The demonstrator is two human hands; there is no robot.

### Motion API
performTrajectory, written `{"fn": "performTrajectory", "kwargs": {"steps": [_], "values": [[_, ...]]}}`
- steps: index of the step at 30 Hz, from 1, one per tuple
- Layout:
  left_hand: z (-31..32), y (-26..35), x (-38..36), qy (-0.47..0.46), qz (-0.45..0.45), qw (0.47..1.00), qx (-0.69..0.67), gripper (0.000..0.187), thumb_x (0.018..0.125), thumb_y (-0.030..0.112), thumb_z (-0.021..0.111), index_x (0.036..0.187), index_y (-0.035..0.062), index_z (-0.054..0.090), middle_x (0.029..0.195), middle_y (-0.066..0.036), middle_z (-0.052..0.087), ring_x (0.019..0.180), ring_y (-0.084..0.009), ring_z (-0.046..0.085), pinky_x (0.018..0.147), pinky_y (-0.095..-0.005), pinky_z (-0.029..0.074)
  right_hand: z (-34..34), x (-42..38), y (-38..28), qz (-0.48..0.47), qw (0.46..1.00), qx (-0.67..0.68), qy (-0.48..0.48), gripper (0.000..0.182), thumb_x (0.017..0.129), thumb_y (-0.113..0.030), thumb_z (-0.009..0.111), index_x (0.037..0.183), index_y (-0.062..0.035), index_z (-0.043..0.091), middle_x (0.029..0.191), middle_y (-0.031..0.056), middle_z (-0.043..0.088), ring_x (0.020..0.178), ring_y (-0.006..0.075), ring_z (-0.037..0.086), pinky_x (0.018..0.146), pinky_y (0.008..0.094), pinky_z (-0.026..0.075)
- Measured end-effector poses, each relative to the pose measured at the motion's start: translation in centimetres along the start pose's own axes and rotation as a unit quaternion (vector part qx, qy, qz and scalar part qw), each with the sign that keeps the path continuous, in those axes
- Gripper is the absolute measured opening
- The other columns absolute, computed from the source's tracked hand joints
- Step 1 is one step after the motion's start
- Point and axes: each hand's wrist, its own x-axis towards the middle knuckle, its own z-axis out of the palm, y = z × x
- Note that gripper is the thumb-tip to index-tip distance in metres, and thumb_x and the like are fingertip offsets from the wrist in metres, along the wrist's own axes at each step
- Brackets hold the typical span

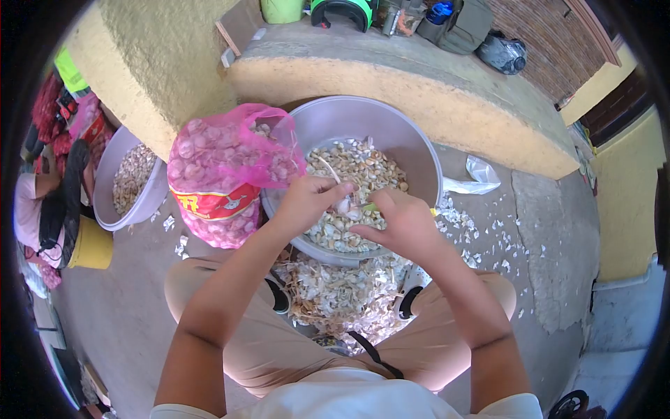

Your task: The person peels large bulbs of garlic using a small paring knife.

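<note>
White garlic bulb (343, 207) pinched by left hand (312, 200) above lilac plastic basin (349, 115).
Yellow-green object (370, 207) clasped by right hand (408, 220); pink mesh sack (213, 171) seen at basin's nine o'clock.

Cloves (385, 172) are being contained in a basin (413, 133), over which a bulb (343, 205) is being held in the left hand (310, 201), close to the right hand (401, 222). The basin is being flanked leftward by a net bag (213, 164), then a second basin (149, 200). Peelings (342, 292) are being straddled before it; behind, a backpack (464, 26) is being supported on a ledge (419, 105).
</note>
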Motion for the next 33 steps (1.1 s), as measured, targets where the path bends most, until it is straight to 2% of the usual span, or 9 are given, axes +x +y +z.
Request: {"fn": "performTrajectory", "kwargs": {"steps": [6, 10, 16, 19, 22, 25, 28, 31, 33], "values": [[0.5, -0.1, -0.2, -0.012, 0.010, 1.000, -0.016, 0.036, 0.079, 0.032, 0.061, 0.064, -0.0005, 0.061, 0.052, -0.003, 0.049, 0.051, -0.0070, 0.041, 0.048, -0.0261, 0.035, 1.0, -0.2, 0.2, -0.028, 0.999, -0.033, -0.013, 0.025, 0.072, -0.027, 0.065, 0.071, -0.0079, 0.049, 0.062, 0.0054, 0.052, 0.055, 0.0232, 0.055, 0.048, 0.0338, 0.043], [0.4, 0.3, -0.2, -0.011, -0.005, 0.999, -0.046, 0.030, 0.081, 0.028, 0.059, 0.070, 0.0000, 0.064, 0.058, -0.003, 0.056, 0.055, -0.0063, 0.047, 0.051, -0.0234, 0.039, 1.5, -0.5, 0.2, -0.041, 0.997, -0.047, -0.045, 0.024, 0.075, -0.029, 0.062, 0.068, -0.0094, 0.050, 0.058, 0.0039, 0.052, 0.051, 0.0225, 0.054, 0.045, 0.0332, 0.043], [-0.3, 0.7, -0.3, -0.011, -0.071, 0.979, -0.192, 0.028, 0.084, 0.023, 0.055, 0.088, -0.0041, 0.063, 0.077, -0.007, 0.063, 0.068, -0.0104, 0.059, 0.061, -0.0227, 0.049, 3.5, -1.5, -1.3, 0.013, 0.969, -0.042, -0.243, 0.028, 0.080, -0.035, 0.052, 0.072, -0.0090, 0.056, 0.060, 0.0074, 0.058, 0.054, 0.0256, 0.059, 0.047, 0.0395, 0.045], [-1.4, 1.6, -0.2, 0.012, -0.089, 0.970, -0.224, 0.029, 0.085, 0.022, 0.054, 0.094, -0.0041, 0.061, 0.081, -0.009, 0.062, 0.072, -0.0128, 0.060, 0.065, -0.0252, 0.051, 5.2, -3.0, -2.6, 0.029, 0.937, 0.007, -0.348, 0.028, 0.078, -0.035, 0.054, 0.079, -0.0069, 0.056, 0.065, 0.0100, 0.059, 0.062, 0.0283, 0.060, 0.054, 0.0406, 0.047], [-1.6, 1.7, -0.5, 0.021, -0.085, 0.977, -0.192, 0.029, 0.086, 0.023, 0.052, 0.098, -0.0018, 0.060, 0.084, -0.008, 0.062, 0.075, -0.0129, 0.060, 0.068, -0.0270, 0.050, 6.5, -5.0, -2.6, -0.024, 0.893, 0.098, -0.439, 0.032, 0.075, -0.034, 0.060, 0.093, -0.0076, 0.054, 0.072, 0.0124, 0.061, 0.065, 0.0301, 0.059, 0.057, 0.0379, 0.047], [-1.1, 1.4, -0.6, 0.023, -0.075, 0.982, -0.173, 0.029, 0.085, 0.023, 0.054, 0.097, -0.0021, 0.060, 0.084, -0.007, 0.062, 0.074, -0.0125, 0.060, 0.067, -0.0262, 0.050, 5.8, -5.2, -2.0, -0.061, 0.893, 0.214, -0.392, 0.041, 0.074, -0.036, 0.062, 0.099, -0.0059, 0.052, 0.073, 0.0138, 0.060, 0.066, 0.0295, 0.059, 0.059, 0.0376, 0.046], [-1.0, 1.2, -0.6, 0.026, -0.070, 0.983, -0.165, 0.027, 0.084, 0.022, 0.056, 0.095, -0.0021, 0.061, 0.083, -0.007, 0.062, 0.072, -0.0118, 0.060, 0.064, -0.0247, 0.050, 1.6, -1.3, -1.7, 0.085, 0.876, 0.262, -0.395, 0.035, 0.075, -0.035, 0.062, 0.091, -0.0048, 0.053, 0.067, 0.0112, 0.058, 0.060, 0.0247, 0.057, 0.056, 0.0346, 0.044], [-0.8, 0.9, -0.8, 0.041, -0.036, 0.995, -0.088, 0.023, 0.081, 0.018, 0.060, 0.092, -0.0013, 0.063, 0.077, -0.005, 0.060, 0.067, -0.0101, 0.058, 0.058, -0.0228, 0.047, -0.4, 0.0, -1.2, 0.221, 0.904, 0.292, -0.220, 0.034, 0.077, -0.032, 0.061, 0.083, -0.0001, 0.051, 0.066, 0.0167, 0.057, 0.061, 0.0310, 0.057, 0.056, 0.0383, 0.043], [-0.3, 1.0, -0.9, 0.065, 0.019, 0.997, 0.028, 0.019, 0.079, 0.016, 0.063, 0.088, -0.0009, 0.063, 0.073, -0.003, 0.058, 0.063, -0.0087, 0.056, 0.055, -0.0218, 0.045, 0.2, -0.1, -0.9, 0.225, 0.924, 0.271, -0.149, 0.036, 0.078, -0.034, 0.059, 0.080, 0.0009, 0.051, 0.064, 0.0176, 0.056, 0.060, 0.0317, 0.057, 0.056, 0.0382, 0.043]]}}
